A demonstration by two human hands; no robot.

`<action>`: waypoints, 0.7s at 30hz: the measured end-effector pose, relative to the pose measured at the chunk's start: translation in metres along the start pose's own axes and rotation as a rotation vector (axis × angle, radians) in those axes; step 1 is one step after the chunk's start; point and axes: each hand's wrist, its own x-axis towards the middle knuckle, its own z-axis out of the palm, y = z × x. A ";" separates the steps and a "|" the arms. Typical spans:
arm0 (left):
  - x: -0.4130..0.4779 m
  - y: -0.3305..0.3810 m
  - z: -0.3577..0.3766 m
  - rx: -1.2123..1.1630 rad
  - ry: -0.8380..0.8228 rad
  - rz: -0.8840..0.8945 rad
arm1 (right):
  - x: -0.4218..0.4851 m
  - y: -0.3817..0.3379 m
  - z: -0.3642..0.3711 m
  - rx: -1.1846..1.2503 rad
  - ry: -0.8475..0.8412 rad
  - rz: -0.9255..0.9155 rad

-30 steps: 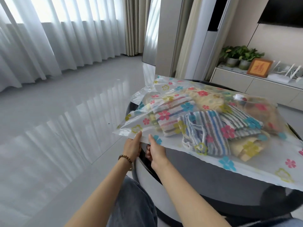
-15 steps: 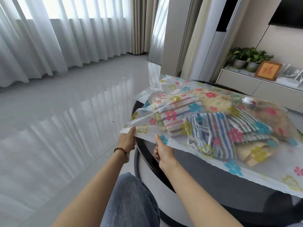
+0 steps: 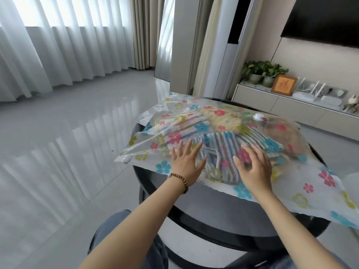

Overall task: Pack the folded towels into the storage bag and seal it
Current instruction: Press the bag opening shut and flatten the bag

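Note:
A clear storage bag printed with coloured flowers lies flat on a round black table. Inside it are several folded towels: a blue-striped towel at the front, a red-striped towel to its left and a yellow towel behind. A white valve sits on the bag's top. My left hand rests flat on the bag with fingers spread, over the towels' left edge. My right hand lies on the bag over the blue-striped towel, fingers apart. Neither hand holds anything.
The bag's left corner hangs past the table edge above a glossy grey floor. A low cabinet with plants and a framed picture stands behind. White curtains fill the left. My knee in jeans is below.
Both hands have let go of the bag's near left edge and moved up and right onto the top of the bag, now lying flat over the towels.

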 end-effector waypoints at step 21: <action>0.071 -0.018 0.047 0.254 -0.057 0.014 | 0.042 0.043 0.063 -0.250 -0.400 0.056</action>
